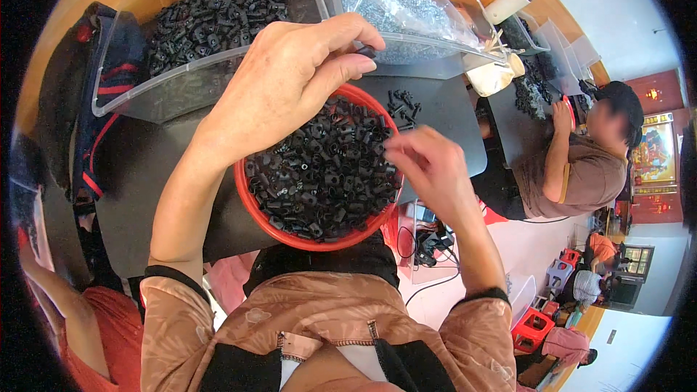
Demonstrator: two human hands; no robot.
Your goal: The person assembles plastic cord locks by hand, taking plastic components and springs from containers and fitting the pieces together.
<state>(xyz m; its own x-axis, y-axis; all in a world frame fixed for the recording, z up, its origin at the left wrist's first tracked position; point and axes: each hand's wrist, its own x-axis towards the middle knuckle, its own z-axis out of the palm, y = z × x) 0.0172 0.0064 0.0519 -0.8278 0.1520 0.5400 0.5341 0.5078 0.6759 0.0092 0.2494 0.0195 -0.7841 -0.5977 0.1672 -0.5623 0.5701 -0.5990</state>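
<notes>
My left hand (283, 80) is raised over the far side of a red basin (270, 229). Its thumb and index finger pinch a small black plastic part (367, 51). Many small black plastic parts (319, 174) fill the basin, which sits at the table edge close to my body. Over the basin's right rim is my right hand (432, 163), slightly blurred, with thumb and fingertips drawn together. Whatever they hold, if anything, is too small to make out. Just beyond that hand lies a little pile of black screws (404, 105) on the dark table.
Behind the basin stand a clear bin of black parts (218, 18) and a clear bin of silvery small pieces (414, 18) under plastic film. A beige container (494, 76) is beside them. One co-worker (581, 160) sits at the right, another person's arm (69, 305) at the left.
</notes>
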